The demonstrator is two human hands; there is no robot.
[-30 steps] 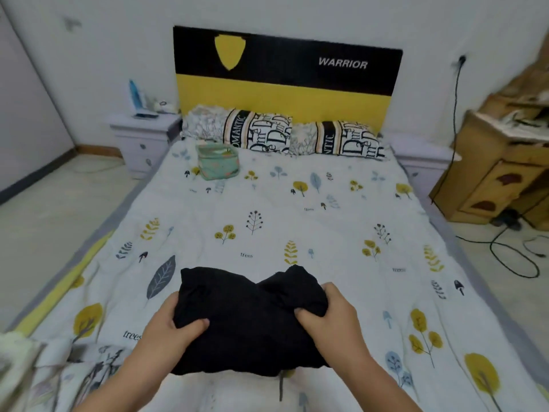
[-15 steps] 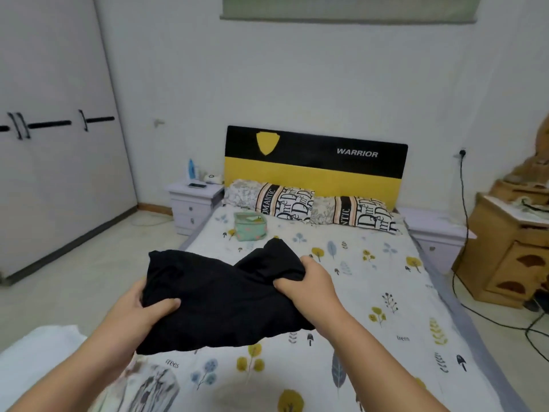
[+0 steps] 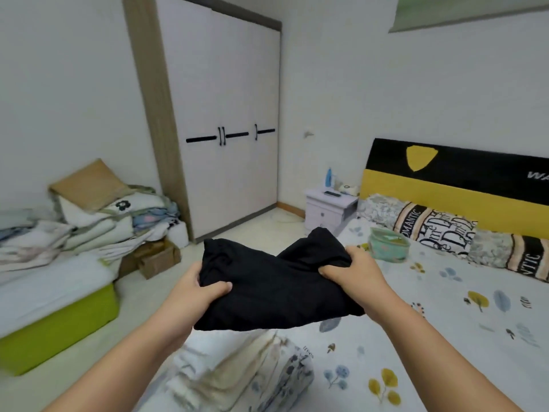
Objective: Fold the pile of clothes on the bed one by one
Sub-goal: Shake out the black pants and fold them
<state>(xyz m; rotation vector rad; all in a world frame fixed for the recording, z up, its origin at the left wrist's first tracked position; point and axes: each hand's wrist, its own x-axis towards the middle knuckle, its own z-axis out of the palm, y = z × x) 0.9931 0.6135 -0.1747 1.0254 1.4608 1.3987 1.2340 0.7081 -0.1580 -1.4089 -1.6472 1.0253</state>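
Both hands clutch one folded black garment, soft and matte, held up off the bed: my left hand pinches its near-left edge, my right hand bunches its far-right corner. Below them I see a stack of folded pale cloth. Beyond my right hand sits a small rounded green pouch beside printed pillows.

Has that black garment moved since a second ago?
Yes. The black garment, gripped by the left hand and right hand, was lying mid-bed; now it is lifted over the bed's left edge.
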